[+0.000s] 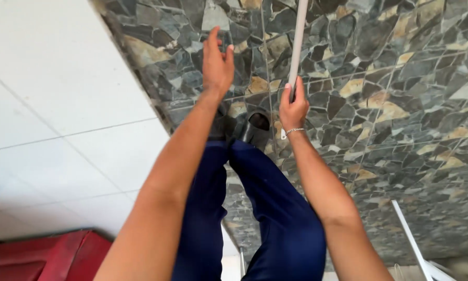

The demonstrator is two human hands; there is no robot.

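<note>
1. View: head camera looks steeply down along the person's own arms and dark blue trousers to the floor.
2. Right hand: closed around a pale, slim pole, thumb up along the shaft. The pole runs up out of the top edge; its lower end is hidden behind the hand, so what it carries cannot be told. A thin bracelet sits on that wrist.
3. Left hand: open, fingers together and stretched forward, holding nothing, apart from the pole and hanging over the stone-pattern floor.
4. Floor: dark, irregular stone-look tiles on the right, meeting plain white tiles on the left along a diagonal edge.
5. Feet: dark slip-on shoes stand on the stone-pattern part, just below the hands.
6. Surroundings: a red object at the lower left; a white frame or leg at the lower right.
7. Progress, as a judgement: the pole is in hand with one hand only. No wet streak, dust pile or other trace of finished work shows on either surface, so how much is done cannot be read here.
</note>
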